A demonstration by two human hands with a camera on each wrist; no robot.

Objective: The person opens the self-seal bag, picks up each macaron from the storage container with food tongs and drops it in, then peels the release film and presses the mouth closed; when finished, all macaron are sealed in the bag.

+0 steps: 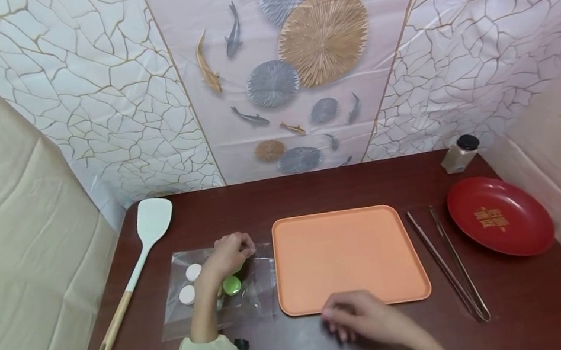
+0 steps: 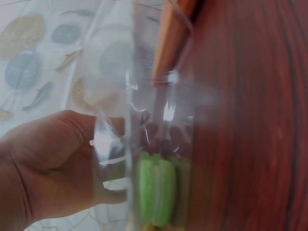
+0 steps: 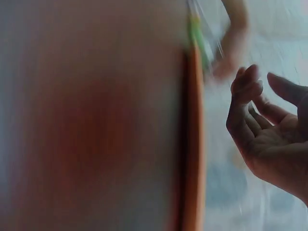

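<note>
Dark wooden tabletop [image 1: 210, 212] before me; an orange tray [image 1: 345, 255] mid-table. Left of it lies a clear bag [image 1: 257, 298]. My left hand [image 1: 227, 257] bends over its far side; whether I'm pinching it, I can't tell. My right hand [image 1: 362, 316], loosely curled, holds nothing by the tray's near edge. Inside the bag: a green macaron [image 1: 232, 285].

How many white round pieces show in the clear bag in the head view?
2 visible: the farther white piece and the nearer white piece, both in the left part of the clear bag. The left forearm may hide others.
</note>
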